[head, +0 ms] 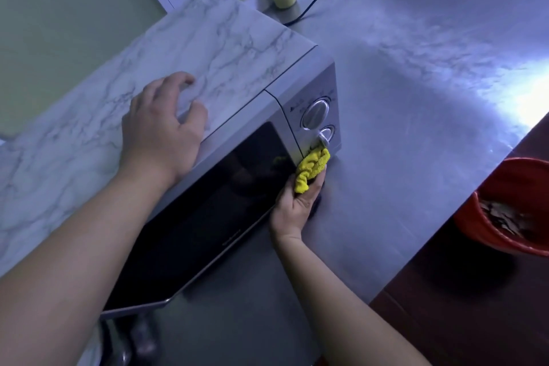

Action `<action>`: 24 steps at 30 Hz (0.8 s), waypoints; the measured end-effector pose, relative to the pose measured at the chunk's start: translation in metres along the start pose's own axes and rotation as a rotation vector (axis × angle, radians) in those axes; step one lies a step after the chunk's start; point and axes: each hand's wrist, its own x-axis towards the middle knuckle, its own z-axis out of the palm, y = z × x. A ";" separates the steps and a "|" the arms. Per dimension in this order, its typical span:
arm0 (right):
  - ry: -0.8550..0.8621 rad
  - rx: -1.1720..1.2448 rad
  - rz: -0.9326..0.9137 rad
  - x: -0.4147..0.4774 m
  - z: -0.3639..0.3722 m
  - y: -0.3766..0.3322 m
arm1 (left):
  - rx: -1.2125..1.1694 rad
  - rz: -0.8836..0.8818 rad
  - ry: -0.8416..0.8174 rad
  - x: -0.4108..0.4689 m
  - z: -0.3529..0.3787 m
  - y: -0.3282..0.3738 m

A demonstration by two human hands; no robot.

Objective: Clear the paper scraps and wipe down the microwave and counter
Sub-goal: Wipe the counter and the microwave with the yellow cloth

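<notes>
The right hand (297,202) is gripping the soft, bunched cloth (312,168) against the control panel (315,104) while the left hand (160,134), spread open, is steadying the presumably heavy microwave (214,44)

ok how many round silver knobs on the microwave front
2. The upper round silver knob sits mid-panel on the silver microwave; the lower knob is just below it, beside the yellow cloth that the right hand grips.
</notes>
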 end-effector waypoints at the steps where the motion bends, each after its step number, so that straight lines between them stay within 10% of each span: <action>1: 0.012 0.016 0.038 0.000 -0.002 -0.006 | -0.002 -0.001 -0.002 0.000 0.000 0.000; 8: -0.068 0.123 0.506 0.031 -0.072 -0.049 | -0.023 -0.005 -0.016 -0.001 -0.001 -0.001; 18: -0.346 -0.075 -0.570 0.059 -0.083 -0.181 | -0.017 0.011 0.001 0.000 0.000 0.000; 24: -0.278 -0.245 -0.572 0.056 -0.048 -0.161 | -0.021 0.018 0.018 0.000 0.001 0.000</action>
